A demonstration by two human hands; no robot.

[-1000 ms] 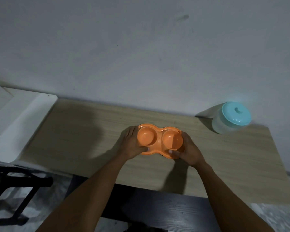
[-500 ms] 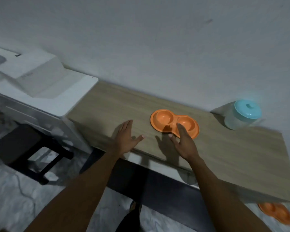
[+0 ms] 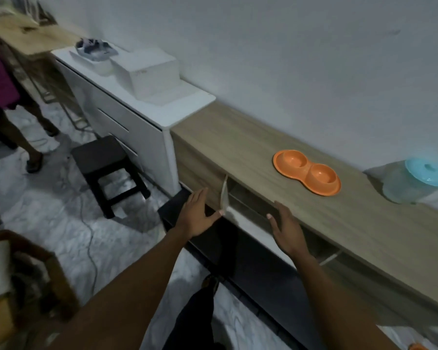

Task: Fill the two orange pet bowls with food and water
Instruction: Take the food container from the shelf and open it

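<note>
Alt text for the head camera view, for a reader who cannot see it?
An empty orange double pet bowl sits untouched on a wooden counter. The person's left hand and right hand are open near the counter's front edge. A blue-lidded container stands right of the bowl.

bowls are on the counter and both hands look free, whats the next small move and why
Probably reach the right hand toward the teal-lidded container. Both wells of the orange bowl look empty, it and the left hand are open and hold nothing, and the container stands just right of the bowl. What it holds cannot be told.
</note>
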